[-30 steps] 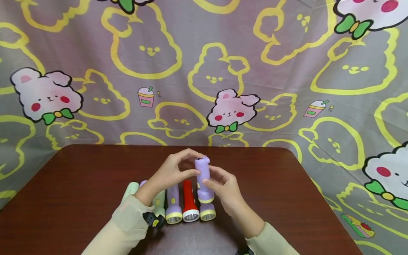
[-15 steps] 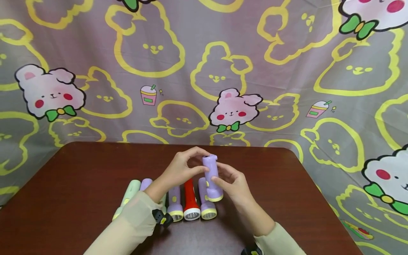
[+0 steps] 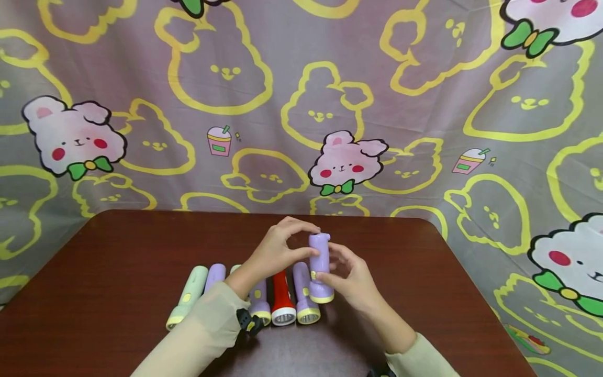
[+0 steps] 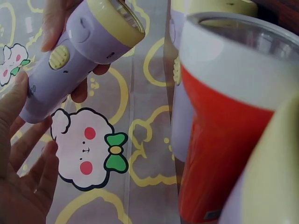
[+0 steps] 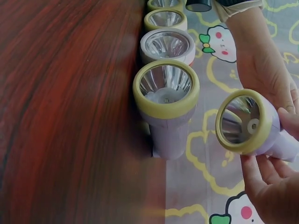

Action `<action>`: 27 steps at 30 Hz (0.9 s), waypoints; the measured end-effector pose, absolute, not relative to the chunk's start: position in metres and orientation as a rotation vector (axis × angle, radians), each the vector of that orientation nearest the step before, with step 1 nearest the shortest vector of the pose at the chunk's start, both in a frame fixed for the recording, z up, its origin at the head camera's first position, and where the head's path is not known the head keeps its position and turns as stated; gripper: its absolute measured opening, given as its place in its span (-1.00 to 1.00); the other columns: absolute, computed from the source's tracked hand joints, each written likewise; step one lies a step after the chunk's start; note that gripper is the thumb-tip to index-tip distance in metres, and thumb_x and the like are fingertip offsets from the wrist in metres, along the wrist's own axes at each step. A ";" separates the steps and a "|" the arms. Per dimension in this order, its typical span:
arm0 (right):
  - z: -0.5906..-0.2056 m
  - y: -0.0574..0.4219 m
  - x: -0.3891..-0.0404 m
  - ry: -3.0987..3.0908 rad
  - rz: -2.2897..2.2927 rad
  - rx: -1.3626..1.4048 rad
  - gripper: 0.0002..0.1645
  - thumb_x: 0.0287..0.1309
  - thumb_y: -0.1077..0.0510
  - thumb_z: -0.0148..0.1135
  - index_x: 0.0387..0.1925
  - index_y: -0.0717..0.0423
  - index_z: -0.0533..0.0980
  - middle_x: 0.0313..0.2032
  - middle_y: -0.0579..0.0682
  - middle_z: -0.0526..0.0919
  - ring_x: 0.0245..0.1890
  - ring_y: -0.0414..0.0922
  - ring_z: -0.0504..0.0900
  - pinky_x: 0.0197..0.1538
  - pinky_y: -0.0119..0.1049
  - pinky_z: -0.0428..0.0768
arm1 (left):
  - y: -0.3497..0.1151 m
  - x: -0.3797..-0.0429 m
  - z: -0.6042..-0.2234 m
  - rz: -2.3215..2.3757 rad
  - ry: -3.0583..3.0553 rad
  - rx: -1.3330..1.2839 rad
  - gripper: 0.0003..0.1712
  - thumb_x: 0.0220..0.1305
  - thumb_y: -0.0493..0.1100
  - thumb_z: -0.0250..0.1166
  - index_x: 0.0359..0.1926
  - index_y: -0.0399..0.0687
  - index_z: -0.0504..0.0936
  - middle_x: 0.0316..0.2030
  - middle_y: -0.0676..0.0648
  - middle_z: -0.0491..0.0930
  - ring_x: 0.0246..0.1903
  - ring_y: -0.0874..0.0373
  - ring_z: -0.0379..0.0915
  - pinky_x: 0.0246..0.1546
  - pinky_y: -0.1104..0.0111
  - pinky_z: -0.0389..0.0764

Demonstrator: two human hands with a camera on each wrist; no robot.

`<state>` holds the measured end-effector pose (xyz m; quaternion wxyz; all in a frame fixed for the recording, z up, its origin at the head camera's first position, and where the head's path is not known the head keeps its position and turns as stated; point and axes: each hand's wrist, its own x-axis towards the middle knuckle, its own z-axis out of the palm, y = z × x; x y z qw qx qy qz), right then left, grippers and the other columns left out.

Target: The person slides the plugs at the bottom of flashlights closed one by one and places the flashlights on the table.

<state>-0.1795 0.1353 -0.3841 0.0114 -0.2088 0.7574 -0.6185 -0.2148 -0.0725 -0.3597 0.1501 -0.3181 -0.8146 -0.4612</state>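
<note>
Between my two hands is a purple flashlight (image 3: pixel 321 262) with a yellow rim and a yellow switch, its lens end down and its tail up. My right hand (image 3: pixel 358 280) grips its body near the lens end. Thumb and fingers of my left hand (image 3: pixel 280 248) pinch the tail end. In the right wrist view the held flashlight (image 5: pixel 247 123) shows its reflector. Just left of it, another purple flashlight (image 3: pixel 301 283) lies on the table, beside a red flashlight (image 3: pixel 281 296) with a white rim.
Farther left in the row lie a purple flashlight (image 3: pixel 258 298), one more purple one (image 3: pixel 216 273) and a pale green one (image 3: pixel 192 293); my left forearm partly covers the row. The brown table (image 3: pixel 424 314) ends at a patterned cloth (image 3: pixel 264 125) behind.
Both hands have carried the purple flashlight to the right, from above the rightmost lying flashlight to a spot just right of it. The lying flashlights stay in place.
</note>
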 end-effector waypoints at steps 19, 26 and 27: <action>-0.389 0.155 -0.183 2.162 -1.927 -0.518 -0.31 0.12 0.39 0.33 0.29 0.46 0.35 0.00 0.25 0.60 -0.21 -0.22 0.73 -0.09 -0.35 0.66 | -0.065 -0.217 -0.363 -1.339 -2.521 -0.951 -0.51 0.14 -0.11 0.49 0.12 -0.02 0.65 0.04 0.00 0.67 0.05 0.00 0.50 0.07 0.13 0.59; -0.393 0.161 -0.186 2.126 -1.869 -0.514 -0.31 0.16 0.33 0.32 0.29 0.49 0.32 0.05 0.26 0.60 -0.18 -0.23 0.72 -0.05 -0.34 0.65 | -0.060 -0.215 -0.365 -1.316 -2.622 -0.864 -0.52 0.14 -0.09 0.48 0.11 -0.03 0.67 0.02 -0.03 0.67 0.00 0.02 0.51 0.04 0.13 0.59; -0.394 0.162 -0.186 2.118 -1.859 -0.520 -0.30 0.17 0.33 0.31 0.29 0.51 0.31 0.06 0.28 0.60 -0.17 -0.24 0.72 -0.05 -0.35 0.65 | -0.059 -0.215 -0.366 -1.314 -2.637 -0.851 -0.52 0.14 -0.09 0.48 0.11 -0.02 0.67 0.01 -0.03 0.67 0.00 0.01 0.51 0.04 0.10 0.59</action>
